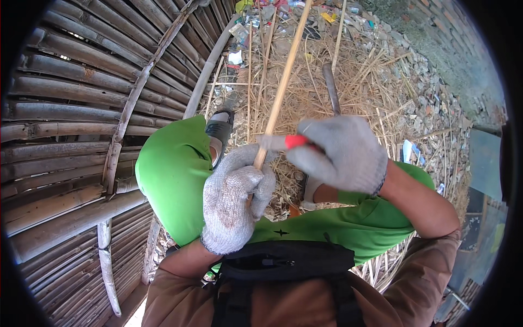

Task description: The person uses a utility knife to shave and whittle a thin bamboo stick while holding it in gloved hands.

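Bamboo strip (280, 92) gripped by left fingers (239, 180); right fingers (327, 152) clench red-handled knife (289, 141).

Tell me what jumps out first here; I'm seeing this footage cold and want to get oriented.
At the centre, two grey knit gloves: the left hand grips a long pale bamboo stick that runs up toward the top edge, while the right hand holds a red-handled tool against it. Bright green trousers fill the middle below them, and a curved bamboo lattice covers the left side.
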A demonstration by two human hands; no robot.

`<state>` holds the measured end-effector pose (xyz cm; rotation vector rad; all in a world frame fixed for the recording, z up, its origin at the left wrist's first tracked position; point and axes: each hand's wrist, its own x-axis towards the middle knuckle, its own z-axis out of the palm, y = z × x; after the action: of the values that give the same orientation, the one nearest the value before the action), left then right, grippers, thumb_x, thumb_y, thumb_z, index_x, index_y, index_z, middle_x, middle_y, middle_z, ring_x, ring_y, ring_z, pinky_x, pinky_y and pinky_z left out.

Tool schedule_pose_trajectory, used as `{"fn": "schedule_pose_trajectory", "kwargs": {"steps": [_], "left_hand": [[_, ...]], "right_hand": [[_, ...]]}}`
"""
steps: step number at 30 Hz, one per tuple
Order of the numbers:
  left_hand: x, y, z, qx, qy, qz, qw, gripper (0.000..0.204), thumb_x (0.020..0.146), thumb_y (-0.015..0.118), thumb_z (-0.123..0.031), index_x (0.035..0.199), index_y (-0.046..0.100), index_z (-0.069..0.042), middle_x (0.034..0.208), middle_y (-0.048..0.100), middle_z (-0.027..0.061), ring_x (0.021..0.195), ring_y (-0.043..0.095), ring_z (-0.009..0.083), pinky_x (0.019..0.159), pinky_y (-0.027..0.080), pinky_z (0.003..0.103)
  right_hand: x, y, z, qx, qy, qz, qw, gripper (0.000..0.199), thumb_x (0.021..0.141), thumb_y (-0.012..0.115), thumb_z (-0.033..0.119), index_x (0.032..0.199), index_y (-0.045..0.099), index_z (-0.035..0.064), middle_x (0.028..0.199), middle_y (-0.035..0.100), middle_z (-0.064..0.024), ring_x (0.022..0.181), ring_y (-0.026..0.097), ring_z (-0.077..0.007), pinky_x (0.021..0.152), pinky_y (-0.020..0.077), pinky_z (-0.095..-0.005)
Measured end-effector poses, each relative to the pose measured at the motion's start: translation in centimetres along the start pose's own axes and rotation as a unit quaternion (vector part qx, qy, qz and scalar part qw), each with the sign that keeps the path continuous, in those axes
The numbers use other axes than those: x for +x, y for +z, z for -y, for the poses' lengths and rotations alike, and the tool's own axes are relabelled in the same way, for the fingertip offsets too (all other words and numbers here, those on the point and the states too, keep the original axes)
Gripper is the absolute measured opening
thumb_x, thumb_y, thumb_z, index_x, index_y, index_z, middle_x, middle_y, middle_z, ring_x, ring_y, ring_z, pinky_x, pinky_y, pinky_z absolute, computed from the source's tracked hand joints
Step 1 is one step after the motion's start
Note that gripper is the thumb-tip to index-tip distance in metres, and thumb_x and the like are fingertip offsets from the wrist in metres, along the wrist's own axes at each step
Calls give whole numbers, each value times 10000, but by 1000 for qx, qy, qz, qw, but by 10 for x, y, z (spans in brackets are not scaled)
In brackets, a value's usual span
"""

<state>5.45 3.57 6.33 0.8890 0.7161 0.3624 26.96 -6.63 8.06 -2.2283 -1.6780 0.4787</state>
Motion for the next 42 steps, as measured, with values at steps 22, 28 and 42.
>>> {"fn": "schedule_pose_trajectory", "kwargs": {"steps": [22,28,42], "left_hand": [[-11,-10,3,51,33,64,996,422,1043,584,-214,1344,592,82,771,577,29,556,423,56,477,302,217],[-11,-15,7,67,45,60,995,394,1059,580,-213,1316,598,84,727,555,38,531,409,64,469,303,221],[-20,-14,6,76,17,118,990,366,1060,630,-244,1238,614,75,644,492,26,483,403,95,443,323,257]], "right_hand": [[22,-33,-74,-133,43,-169,976,565,1051,531,608,840,679,105,657,675,-137,636,724,-358,587,576,-491],[-5,3,-21,-36,-81,-115,989,562,1050,523,609,841,682,112,639,661,-130,605,719,-350,563,575,-484],[35,-45,-79,340,80,-250,903,601,1050,567,630,1063,711,47,713,646,-64,596,628,-215,581,524,-406]]}}
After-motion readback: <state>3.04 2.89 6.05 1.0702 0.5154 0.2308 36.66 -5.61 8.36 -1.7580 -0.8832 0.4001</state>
